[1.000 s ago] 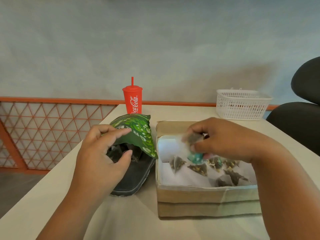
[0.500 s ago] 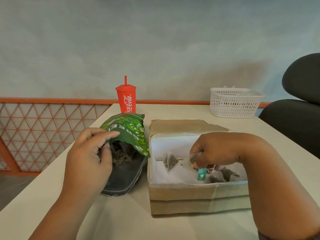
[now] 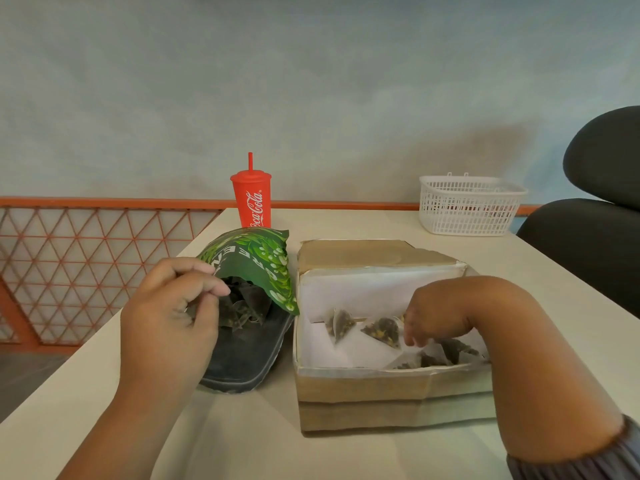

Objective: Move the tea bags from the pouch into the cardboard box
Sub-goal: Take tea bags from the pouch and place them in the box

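Here, a shallow brown cardboard box (image 3: 381, 400) lined with white paper sits on the pale table (image 3: 242, 438) near its front edge, and a green leaf-printed pouch (image 3: 256, 261) lies open on its side just beside the box's left wall. The left hand (image 3: 169, 317) pinches the pouch's upper flap between thumb and curled fingers and holds it raised, so that a heap of dark pyramid tea bags (image 3: 242, 306) shows in the mouth. The right hand (image 3: 433, 317) is down inside the box by its right half, its fingertips (image 3: 410, 339) pointing at the floor and curled; whether they hold anything cannot be told. Two mesh tea bags (image 3: 341, 323) lie in the middle of the box, the nearer one (image 3: 381, 332) just beside those fingertips, and more lie in the front right corner (image 3: 446, 351). A red lidded cup with a straw (image 3: 251, 199) stands behind the pouch toward the far edge, a white plastic basket (image 3: 467, 206) at the far right corner, and a black chair (image 3: 595, 220) beyond the right edge.
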Demonstrator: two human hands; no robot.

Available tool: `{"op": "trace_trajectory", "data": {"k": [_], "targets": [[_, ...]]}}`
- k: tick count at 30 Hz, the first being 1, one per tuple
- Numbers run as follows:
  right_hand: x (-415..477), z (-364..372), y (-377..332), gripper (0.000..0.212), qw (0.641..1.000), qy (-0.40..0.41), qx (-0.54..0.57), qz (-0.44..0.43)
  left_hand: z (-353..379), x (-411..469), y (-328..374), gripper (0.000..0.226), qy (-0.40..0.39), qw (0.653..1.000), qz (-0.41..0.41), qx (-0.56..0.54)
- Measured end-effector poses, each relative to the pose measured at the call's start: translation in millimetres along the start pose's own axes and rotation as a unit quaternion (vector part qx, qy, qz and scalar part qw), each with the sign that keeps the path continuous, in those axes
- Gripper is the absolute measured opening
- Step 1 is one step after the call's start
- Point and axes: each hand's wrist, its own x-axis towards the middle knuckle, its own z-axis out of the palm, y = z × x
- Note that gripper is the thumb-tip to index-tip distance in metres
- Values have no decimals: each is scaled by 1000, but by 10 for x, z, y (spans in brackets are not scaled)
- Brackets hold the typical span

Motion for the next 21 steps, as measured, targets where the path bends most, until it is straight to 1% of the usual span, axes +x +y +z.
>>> {"op": "trace_trajectory", "data": {"k": [3,5,8,9,10,12,14,16,18,19,21], "targets": [[65,38,-3,13,997,-61,24,35,26,-15,-2,29,-8,1000,-2,27],[43,29,-26,19,993,-94,57,48,39,-15,15,28,-12,999,4,35],[49,18,-18,25,991,-91,82,46,44,-16,10,32,-30,998,25,41],[52,8,-16,26,993,-75,89,33,43,-15,1,34,-39,998,34,48],[55,-6,-7,26,995,-42,91,14,39,-12,-8,38,-49,996,43,56],[7,-46,-25,27,993,67,87,-32,34,-4,-19,45,-63,994,55,72],[-92,-93,-110,27,972,176,116,-99,34,3,-23,51,-74,992,59,80],[-191,-103,-278,26,936,253,160,-184,39,5,-21,57,-89,991,58,81],[-250,-77,-487,24,901,291,197,-255,45,5,-30,63,-100,990,54,79],[-254,-54,-588,24,889,300,199,-282,46,6,-41,65,-104,990,57,80],[-233,10,-763,29,885,295,186,-310,52,7,-51,69,-109,988,72,79]]}}
